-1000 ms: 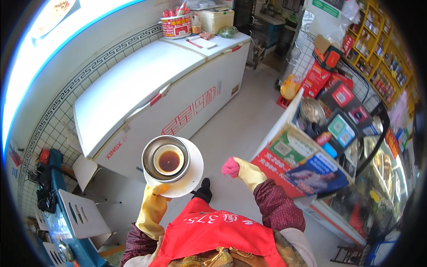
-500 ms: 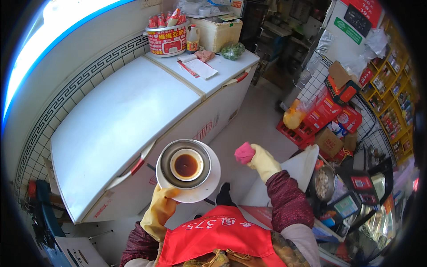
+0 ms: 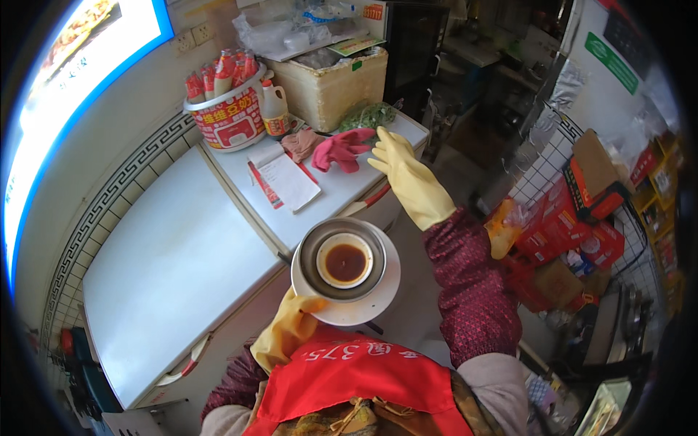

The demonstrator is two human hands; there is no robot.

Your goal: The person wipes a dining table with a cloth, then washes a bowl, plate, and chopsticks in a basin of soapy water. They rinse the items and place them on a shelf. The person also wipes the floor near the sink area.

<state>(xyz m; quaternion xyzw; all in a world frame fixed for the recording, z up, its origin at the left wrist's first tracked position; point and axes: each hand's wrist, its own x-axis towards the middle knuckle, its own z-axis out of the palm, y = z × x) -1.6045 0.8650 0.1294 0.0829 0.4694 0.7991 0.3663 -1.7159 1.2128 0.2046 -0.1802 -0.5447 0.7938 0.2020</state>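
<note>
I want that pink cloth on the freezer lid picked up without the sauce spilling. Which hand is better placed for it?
Probably the right hand: it is empty, stretched out over the freezer lid, fingertips beside the pink cloth. The left hand grips the white plate stacked with a metal bowl and the sauce dish.

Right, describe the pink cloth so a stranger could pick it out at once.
Start at the white chest freezer along the wall and go to its smaller lid at the far end. The pink cloth lies crumpled there, just past the fingertips of the right hand in its yellow glove. It is bright pink, unlike the duller brownish rag and the open notebook beside it.
</note>
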